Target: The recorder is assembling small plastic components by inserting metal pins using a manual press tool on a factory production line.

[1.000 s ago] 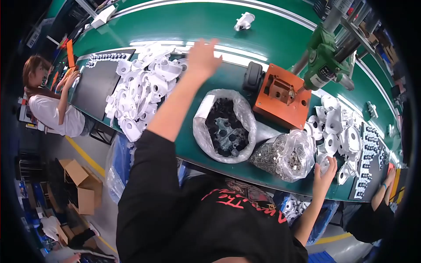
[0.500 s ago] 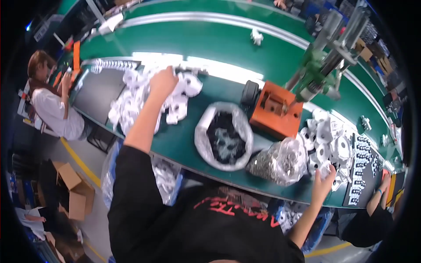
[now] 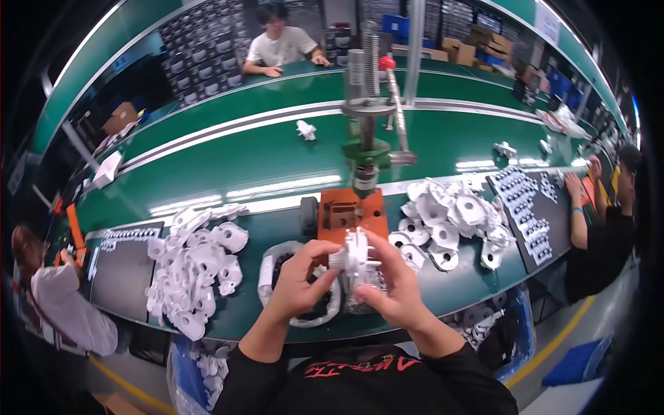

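Both hands meet in front of the orange fixture block (image 3: 377, 216), holding a white plastic housing part (image 3: 357, 257) up between them. My left hand (image 3: 302, 280) is closed on its left side, thumb and fingers pinching a ribbed knob-like end. My right hand (image 3: 400, 287) grips the right side, where thin prongs stick out. Whether it is one piece or two pressed together, I cannot tell. Above the block stands a green and steel hand press (image 3: 366, 149) with a red-knobbed lever. Below the hands, a clear bag (image 3: 356, 304) is mostly hidden.
Loose white housings lie in a left pile (image 3: 197, 266) and a right pile (image 3: 449, 218). An open plastic bag (image 3: 265, 277) with dark contents stands left of the block. Trays of small parts (image 3: 128, 273) flank the piles. Co-workers sit left, right and across the green bench.
My left hand has come back from the left pile and my right hand from the right pile. They now hold a white part together at the middle. The view has swung round.
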Demonstrator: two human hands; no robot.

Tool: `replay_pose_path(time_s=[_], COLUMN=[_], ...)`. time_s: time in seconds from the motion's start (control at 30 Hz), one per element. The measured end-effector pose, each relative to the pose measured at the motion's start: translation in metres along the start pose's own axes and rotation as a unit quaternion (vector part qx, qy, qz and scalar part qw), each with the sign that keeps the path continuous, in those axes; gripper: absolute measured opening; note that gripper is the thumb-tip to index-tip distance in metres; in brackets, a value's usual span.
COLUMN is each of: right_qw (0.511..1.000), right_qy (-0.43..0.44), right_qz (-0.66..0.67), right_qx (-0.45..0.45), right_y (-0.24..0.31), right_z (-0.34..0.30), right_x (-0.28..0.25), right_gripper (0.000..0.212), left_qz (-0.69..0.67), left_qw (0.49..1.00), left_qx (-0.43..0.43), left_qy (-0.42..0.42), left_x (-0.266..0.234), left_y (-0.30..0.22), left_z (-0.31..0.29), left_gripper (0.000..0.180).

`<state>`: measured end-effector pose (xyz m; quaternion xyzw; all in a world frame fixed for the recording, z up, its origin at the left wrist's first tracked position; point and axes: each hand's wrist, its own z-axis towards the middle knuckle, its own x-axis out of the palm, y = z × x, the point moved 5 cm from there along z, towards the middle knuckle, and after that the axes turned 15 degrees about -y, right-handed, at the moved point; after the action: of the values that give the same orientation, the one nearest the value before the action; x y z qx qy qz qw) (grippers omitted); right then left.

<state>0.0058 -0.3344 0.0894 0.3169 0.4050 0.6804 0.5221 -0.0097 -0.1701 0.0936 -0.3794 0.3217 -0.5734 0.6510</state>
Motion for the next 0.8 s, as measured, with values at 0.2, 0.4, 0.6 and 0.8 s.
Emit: replay_pose_path(time_s=[0.2, 0.4, 0.6, 0.8], right_qw=[0.994, 0.998, 0.996, 0.993], right_qy=[0.017, 0.044, -0.011, -0.051], right_qz=[-0.082, 0.022, -0.078, -0.091], right_qx=[-0.073, 0.044, 0.043, 0.051], right_y=[0.012, 0.001, -0.011, -0.038], right_z=[-0.004, -0.017, -0.003, 0.011], right_x=[-0.008, 0.003, -0.002, -0.012], right_gripper=[0.072, 0.086, 0.089, 0.073], left_qz=[-0.089, -0.111, -0.153, 0.139], left_qw=[0.993, 0.988, 0.983, 0.987], left_qx=[-0.072, -0.106, -0.103, -0.083], left_qy=[0.025, 0.022, -0.016, -0.022], left_x=[0.012, 0.011, 0.009, 0.016], left_y=[0.014, 0.012, 0.019, 0.02], left_z=[-0.015, -0.025, -0.027, -0.036], left_gripper=[0.031, 0.033, 0.062, 0.037])
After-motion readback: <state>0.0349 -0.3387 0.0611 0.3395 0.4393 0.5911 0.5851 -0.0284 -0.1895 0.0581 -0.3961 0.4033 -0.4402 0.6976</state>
